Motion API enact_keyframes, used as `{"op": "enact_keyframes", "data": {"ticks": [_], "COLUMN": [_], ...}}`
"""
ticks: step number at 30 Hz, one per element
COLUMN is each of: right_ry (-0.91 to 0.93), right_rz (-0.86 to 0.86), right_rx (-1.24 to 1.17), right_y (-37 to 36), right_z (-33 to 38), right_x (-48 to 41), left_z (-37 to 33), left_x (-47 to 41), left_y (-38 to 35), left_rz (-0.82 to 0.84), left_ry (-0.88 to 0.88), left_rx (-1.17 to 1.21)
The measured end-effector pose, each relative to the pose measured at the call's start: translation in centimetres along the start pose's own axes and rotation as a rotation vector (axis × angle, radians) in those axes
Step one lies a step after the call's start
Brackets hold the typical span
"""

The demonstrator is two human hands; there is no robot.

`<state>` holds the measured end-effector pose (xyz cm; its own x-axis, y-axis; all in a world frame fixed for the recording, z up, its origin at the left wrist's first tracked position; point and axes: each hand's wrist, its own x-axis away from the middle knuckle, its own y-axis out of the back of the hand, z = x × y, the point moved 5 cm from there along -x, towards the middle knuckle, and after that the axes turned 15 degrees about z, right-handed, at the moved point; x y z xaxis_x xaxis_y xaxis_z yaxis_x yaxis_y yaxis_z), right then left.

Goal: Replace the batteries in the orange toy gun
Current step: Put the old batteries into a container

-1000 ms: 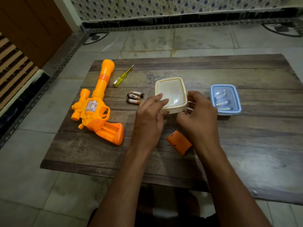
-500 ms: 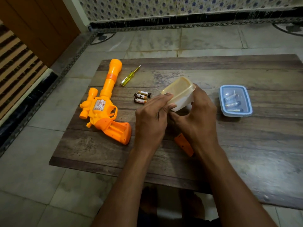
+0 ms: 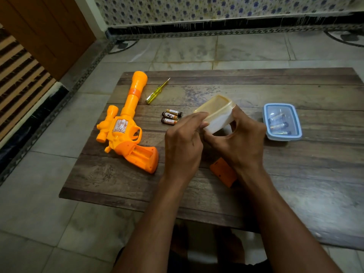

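Note:
The orange toy gun (image 3: 126, 127) lies on the left of the wooden table (image 3: 295, 174), its grip compartment open and facing up. Three batteries (image 3: 171, 117) lie side by side just right of the barrel. The orange battery cover (image 3: 222, 172) rests on the table below my hands. A cream lidded container (image 3: 218, 113) is lifted and tilted off the table. My right hand (image 3: 240, 138) grips its body from the right. My left hand (image 3: 183, 142) holds its near left edge with the fingertips.
A yellow-handled screwdriver (image 3: 156, 91) lies near the gun's muzzle. A blue-rimmed clear box (image 3: 282, 121) with several batteries inside stands at the right. Tiled floor surrounds the low table; a wall and wooden door are at the back left.
The cream container, flat on the table a second ago, has been picked up and tilted by both hands. The view has shifted left and closer.

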<state>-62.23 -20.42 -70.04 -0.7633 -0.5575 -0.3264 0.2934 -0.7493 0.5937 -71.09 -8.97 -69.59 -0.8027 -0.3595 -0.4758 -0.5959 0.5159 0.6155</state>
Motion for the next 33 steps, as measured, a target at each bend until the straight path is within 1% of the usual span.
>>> {"op": "enact_keyframes", "data": {"ticks": [3,8,11,15,20,26,28,31,33], "right_ry": [0.04,0.098,0.171,0.253,0.268,0.268,0.251,0.232,0.215], "right_rz": [0.033,0.048,0.053,0.114,0.095,0.101,0.119,0.138,0.153], "right_rx": [0.005,0.032,0.061,0.05,0.115,0.129,0.155,0.202,0.178], "right_y": [0.0,0.2,-0.4,-1.4,-2.0,-1.9,-2.0,-2.2,-2.1], "right_z": [-0.1,-0.4,0.3,1.4,1.1,1.2,1.4,1.4,1.2], "right_x": [-0.1,0.1,0.3,0.5,0.9,0.9,0.9,1.1,1.1], "left_z": [0.1,-0.2,-0.9,-1.2,-0.8,-2.2,-2.1,-1.3,-1.4], "left_x": [-0.1,0.2,0.2,-0.1,-0.2,-0.6,-0.7,-0.8,-0.8], "left_y": [0.3,0.5,0.7,0.7,0.6,0.3,0.7,1.5,1.4], "left_rz": [-0.031,-0.01,-0.014,-0.034,-0.031,-0.019,-0.071,-0.188,-0.183], "left_ry": [0.027,0.006,0.003,0.032,0.083,0.007,0.045,0.118,0.118], "left_rx": [0.003,0.024,0.022,-0.012,-0.091,-0.255,-0.246,-0.168,-0.14]}}
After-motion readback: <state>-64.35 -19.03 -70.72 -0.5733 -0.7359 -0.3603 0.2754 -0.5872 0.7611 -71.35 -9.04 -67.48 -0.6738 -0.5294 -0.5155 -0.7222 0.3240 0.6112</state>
